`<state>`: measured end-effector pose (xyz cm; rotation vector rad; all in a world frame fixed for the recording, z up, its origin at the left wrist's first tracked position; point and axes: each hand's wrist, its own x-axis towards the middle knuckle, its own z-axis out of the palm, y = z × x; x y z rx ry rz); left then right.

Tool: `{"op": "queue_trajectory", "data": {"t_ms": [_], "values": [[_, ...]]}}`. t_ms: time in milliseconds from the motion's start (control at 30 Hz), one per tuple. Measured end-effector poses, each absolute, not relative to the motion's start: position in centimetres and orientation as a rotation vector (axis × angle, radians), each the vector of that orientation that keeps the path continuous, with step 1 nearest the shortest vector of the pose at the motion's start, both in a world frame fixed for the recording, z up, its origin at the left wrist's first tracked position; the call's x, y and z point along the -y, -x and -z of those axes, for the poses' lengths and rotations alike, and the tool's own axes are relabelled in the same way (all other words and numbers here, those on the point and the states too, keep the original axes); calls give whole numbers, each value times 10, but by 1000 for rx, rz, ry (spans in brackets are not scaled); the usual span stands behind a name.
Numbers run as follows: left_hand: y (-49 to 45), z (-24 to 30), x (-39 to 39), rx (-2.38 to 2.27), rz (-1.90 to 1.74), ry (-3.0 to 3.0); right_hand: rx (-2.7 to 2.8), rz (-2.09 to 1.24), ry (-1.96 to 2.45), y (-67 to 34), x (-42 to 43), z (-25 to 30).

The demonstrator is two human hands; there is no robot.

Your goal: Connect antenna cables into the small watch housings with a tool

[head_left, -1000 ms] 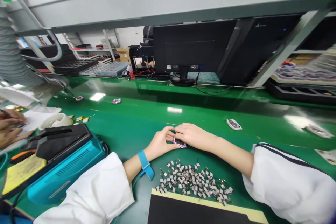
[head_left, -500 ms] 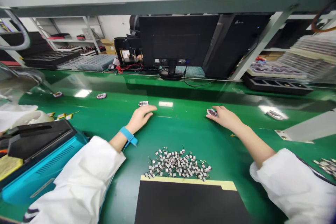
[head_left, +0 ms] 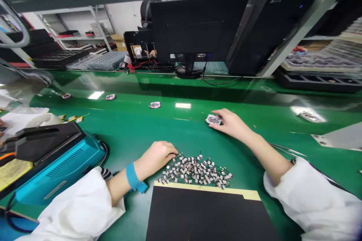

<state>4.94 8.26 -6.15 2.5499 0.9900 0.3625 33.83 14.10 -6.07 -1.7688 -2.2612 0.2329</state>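
Note:
My right hand (head_left: 230,123) pinches a small pale electronic housing (head_left: 213,119) between thumb and fingers, just above the green bench. Dark inner parts show in its open face. My left hand (head_left: 158,157), with a blue strap (head_left: 134,177) at its wrist, reaches the upper left edge of a pile of small wired metal components (head_left: 195,171). Its fingers are curled together at the tips; whatever is between them is too small to make out. A similar housing (head_left: 155,104) lies on the bench beyond my left hand, and another housing (head_left: 110,97) is farther left.
A black mat with a yellow edge (head_left: 203,211) lies in front of me. To the left stands a blue and black bench device (head_left: 62,165). A monitor (head_left: 195,30) stands at the back. One more housing (head_left: 311,116) lies at right, near a white metal bracket (head_left: 339,135).
My left hand has come back from beside the housing on the bench to the component pile. My right hand has moved left, still holding its housing. The camera view has shifted slightly.

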Motion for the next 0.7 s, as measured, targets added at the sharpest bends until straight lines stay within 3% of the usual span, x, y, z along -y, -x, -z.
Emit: {"op": "queue_trajectory", "data": {"t_ms": [367,700], "values": [[-42,59,-88,-1219,-713,-2403,2451,-659,1183,-273,-115,72],[-44,59,-84,-1164,-1030,-2357,2438,-391,1375,-253,-103,68]]}}
